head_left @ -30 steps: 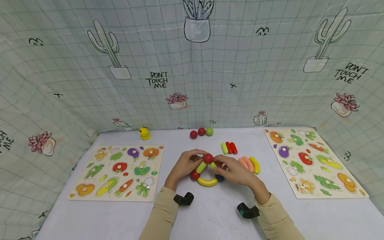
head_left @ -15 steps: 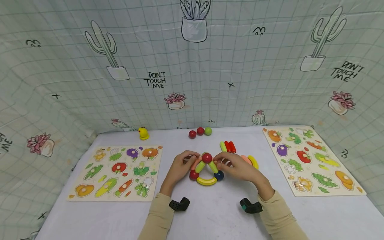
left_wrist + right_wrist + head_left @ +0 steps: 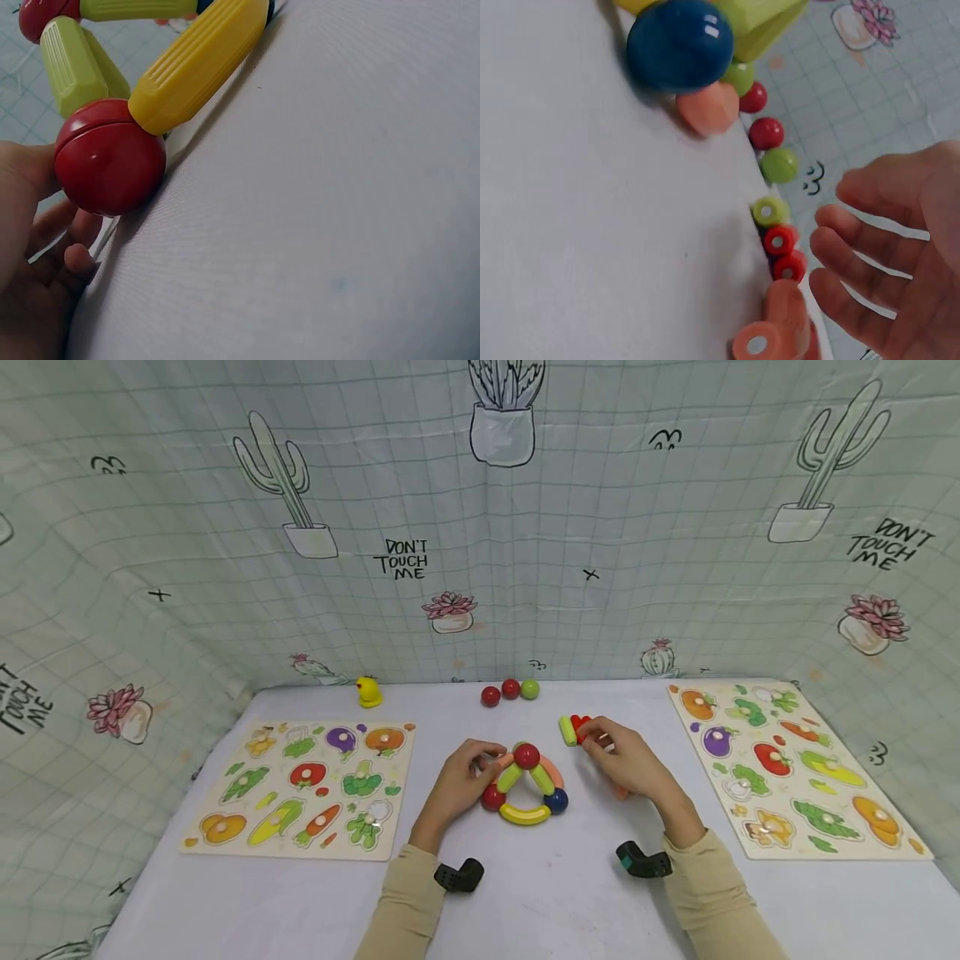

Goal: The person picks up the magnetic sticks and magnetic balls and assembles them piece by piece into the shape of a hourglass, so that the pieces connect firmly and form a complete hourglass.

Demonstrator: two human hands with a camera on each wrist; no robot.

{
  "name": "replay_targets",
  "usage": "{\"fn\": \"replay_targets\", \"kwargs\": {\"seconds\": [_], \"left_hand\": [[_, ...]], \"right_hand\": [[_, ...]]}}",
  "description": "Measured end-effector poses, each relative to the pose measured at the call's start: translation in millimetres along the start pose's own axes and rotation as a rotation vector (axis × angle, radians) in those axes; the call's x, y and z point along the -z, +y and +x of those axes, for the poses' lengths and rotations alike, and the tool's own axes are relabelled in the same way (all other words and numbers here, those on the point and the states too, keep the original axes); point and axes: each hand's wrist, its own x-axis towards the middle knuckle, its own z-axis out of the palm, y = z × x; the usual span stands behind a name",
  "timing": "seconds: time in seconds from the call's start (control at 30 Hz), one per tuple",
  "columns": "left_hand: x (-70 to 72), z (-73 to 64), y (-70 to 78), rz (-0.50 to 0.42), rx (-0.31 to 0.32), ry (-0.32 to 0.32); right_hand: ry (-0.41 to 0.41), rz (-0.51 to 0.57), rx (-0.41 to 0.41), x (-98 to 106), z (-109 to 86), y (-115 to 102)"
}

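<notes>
Steady ball-and-rod frame [image 3: 542, 780] at head view's 5 o'clock, single out red rods [image 3: 783, 252]
Brace with left hand [image 3: 457, 783] at frame's 9 o'clock, cannot tell if gripping; with loose, empty right hand [image 3: 628, 766] toward 1 o'clock, best pinch mid-rod.

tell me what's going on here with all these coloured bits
A person is building with coloured balls and sticks. The structure stands in front of them, a red top ball at its peak. Their left hand is at its left side, by the lower red ball; I can't tell whether it grips anything. Their right hand holds nothing and is near the loose red sticks. Three spare balls sit farther back.
</notes>
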Motion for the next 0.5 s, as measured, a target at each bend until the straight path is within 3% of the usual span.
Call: {"fn": "replay_targets", "kwargs": {"seconds": [0.3, 0.5], "left_hand": [[-0.8, -1.7, -2.6, 0.004, -0.024, 0.021], [-0.5, -0.4, -2.8, 0.005, -0.019, 0.014]], "right_hand": [[0.074, 0.019, -0.036, 1, 11.5, 11], [0.057, -0.019, -0.05, 3, 19.4, 19]]}}
